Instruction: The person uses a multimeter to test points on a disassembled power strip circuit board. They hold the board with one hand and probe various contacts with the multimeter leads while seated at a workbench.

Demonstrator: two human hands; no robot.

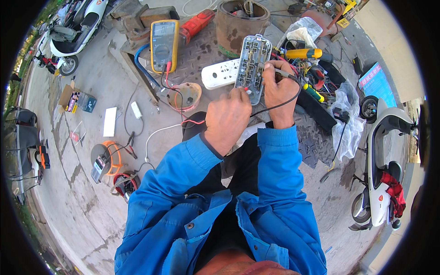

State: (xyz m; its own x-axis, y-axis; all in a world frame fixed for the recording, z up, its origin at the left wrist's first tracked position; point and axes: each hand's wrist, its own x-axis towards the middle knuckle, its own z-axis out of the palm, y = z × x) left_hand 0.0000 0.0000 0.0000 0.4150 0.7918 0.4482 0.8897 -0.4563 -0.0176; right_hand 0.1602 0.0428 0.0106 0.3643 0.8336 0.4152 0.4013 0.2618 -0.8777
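A: What is under the fingers?

B: An opened power strip [252,64], grey, its inner contacts showing, lying on a rusty metal bench [201,50]. The left hand [228,117] sits at its near end, fingers curled together, fingertips touching the strip's lower edge. Whether they pinch a probe there, I cannot tell; a red lead [190,122] runs off from under that hand.

A: And the right hand?

B: The right hand [277,89] is just beside the strip's right edge, fingers clamped on a black probe [280,72] whose tip touches the strip about halfway up. Its black lead [288,98] loops round the back of the wrist.

A: What lies past the fingertips?

B: A white power strip [220,73] touches the grey one on the side away from the right hand. Beyond that, well apart from both hands, a yellow multimeter [164,45] with red and black leads plugged in. A rusty cylinder [242,20] stands past the strip's far end.

A: To the outside of the right hand?

B: A yellow-handled screwdriver [300,53] just beyond the knuckles, and a tangle of tools and wires [321,80] near it.

A: Near the left wrist?

B: A coil of copper wire [183,96], close to the left of the hand.
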